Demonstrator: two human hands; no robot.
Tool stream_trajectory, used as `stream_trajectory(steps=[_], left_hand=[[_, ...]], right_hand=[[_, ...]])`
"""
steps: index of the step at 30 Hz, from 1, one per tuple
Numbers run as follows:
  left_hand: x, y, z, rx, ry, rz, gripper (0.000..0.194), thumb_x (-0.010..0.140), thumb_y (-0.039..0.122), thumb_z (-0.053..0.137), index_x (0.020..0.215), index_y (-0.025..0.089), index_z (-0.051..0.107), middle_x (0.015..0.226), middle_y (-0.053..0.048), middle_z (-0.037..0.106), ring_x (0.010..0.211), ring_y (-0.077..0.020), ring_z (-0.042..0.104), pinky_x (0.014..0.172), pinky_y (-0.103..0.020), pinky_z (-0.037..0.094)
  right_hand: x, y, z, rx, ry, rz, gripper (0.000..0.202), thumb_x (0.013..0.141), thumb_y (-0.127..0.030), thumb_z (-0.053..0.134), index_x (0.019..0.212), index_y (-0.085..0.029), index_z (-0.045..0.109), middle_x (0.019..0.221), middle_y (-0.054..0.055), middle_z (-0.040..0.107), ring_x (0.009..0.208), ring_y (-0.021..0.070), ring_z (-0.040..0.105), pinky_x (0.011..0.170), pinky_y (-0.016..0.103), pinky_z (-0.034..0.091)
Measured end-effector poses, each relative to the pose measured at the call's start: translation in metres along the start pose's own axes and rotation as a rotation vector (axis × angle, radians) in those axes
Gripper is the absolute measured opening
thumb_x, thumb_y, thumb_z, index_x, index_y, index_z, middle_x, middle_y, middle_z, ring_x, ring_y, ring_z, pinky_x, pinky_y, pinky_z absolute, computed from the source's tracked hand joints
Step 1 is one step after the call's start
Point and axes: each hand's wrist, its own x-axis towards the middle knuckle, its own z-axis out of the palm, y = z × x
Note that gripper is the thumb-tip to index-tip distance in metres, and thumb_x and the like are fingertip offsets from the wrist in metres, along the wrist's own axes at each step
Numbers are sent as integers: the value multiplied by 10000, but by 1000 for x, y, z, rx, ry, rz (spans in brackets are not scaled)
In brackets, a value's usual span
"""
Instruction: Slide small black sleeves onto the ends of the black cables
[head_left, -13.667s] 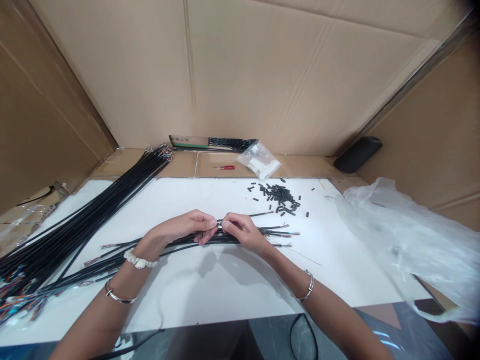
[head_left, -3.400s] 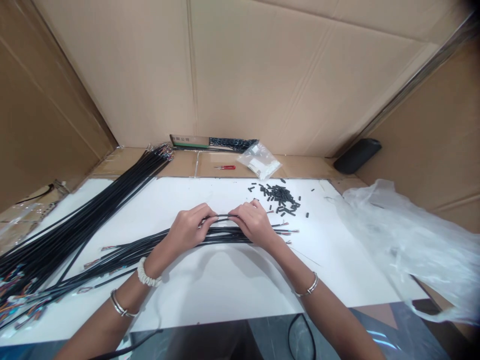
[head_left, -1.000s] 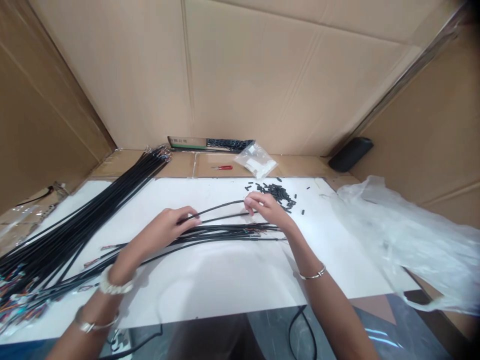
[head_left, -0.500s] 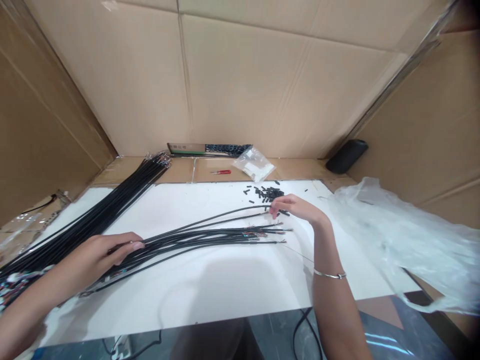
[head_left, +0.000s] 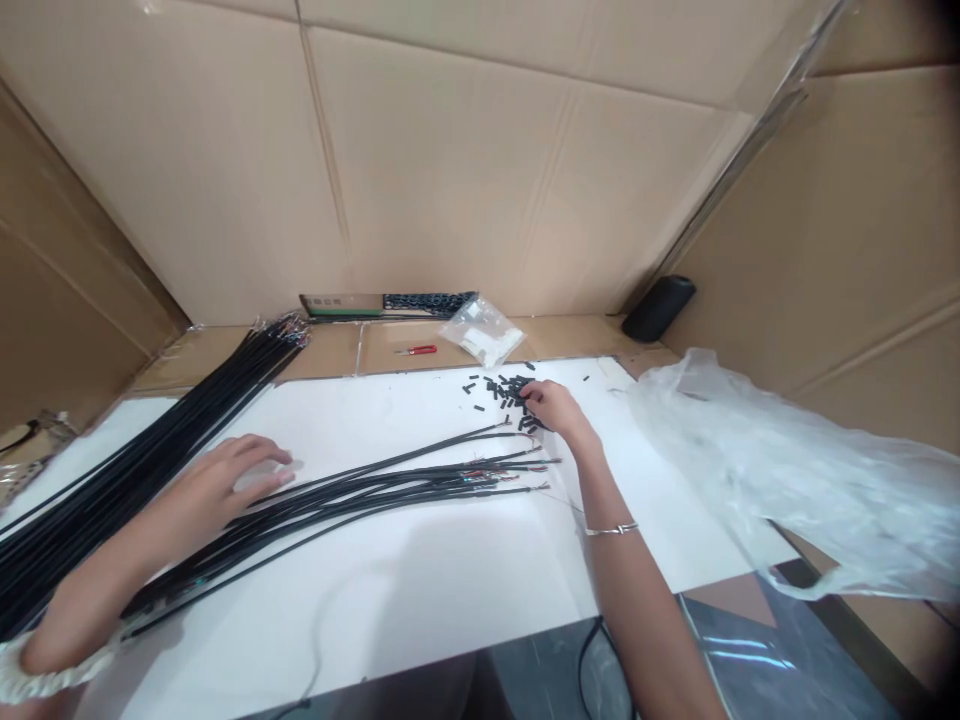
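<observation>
My left hand hovers over the near bundle of black cables, thumb and fingers apart with nothing between them. These cables lie across the white table top, their stripped ends with thin coloured wires pointing right. At the pile of short black tube pieces, my right hand has its fingertips pinched together on a piece, which the fingers partly cover. Two cables lie a little apart from the rest, their ends just below the right hand.
A thick bundle of black cables runs along the left side. Behind are red-handled snips, a clear plastic bag and a black roll. Crumpled clear plastic sheeting covers the right edge. Cardboard walls enclose the table.
My right hand has let go of the cable end and moved back to the tube pile. My left hand has released the cables and opened. The view has shifted slightly right.
</observation>
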Motion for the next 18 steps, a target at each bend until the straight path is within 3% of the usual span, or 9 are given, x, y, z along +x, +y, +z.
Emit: stream_trajectory(steps=[3,6,11,14,18], left_hand=[[16,-14,-10,146,51,-59,382,875,514,435,1037,224,623,1107,-73,618,1033,-264,526,932,-380,375],[35,-29,-17,348,109,-214,477,887,515,375,1081,141,601,1101,-148,595,1015,-310,523,893,-425,385],[62,-54,-21,492,95,-392,524,884,484,345,1174,84,519,1108,-188,571,1012,-339,522,783,-400,431],[74,-56,-22,489,60,-413,503,896,450,328,1141,51,512,1115,-213,568,1008,-345,523,753,-396,433],[84,-43,-24,493,61,-399,485,921,408,286,1077,8,511,1068,-242,573,933,-350,556,688,-385,429]], right_hand=[[1,-1,4,-38,3,-2,240,749,-153,559,930,-225,699,914,56,651,838,186,575,714,261,404],[2,-3,7,-86,15,8,170,764,-214,582,884,-230,702,919,73,624,868,216,548,715,295,394],[5,-9,11,-157,22,-15,131,796,-212,553,832,-201,679,958,110,606,921,252,507,757,346,383],[6,-15,12,-185,19,-49,123,790,-168,532,768,-170,654,927,126,622,935,265,500,788,373,373],[5,-20,12,-178,35,-89,118,784,-158,526,723,-160,626,897,137,643,961,287,509,822,406,362]])
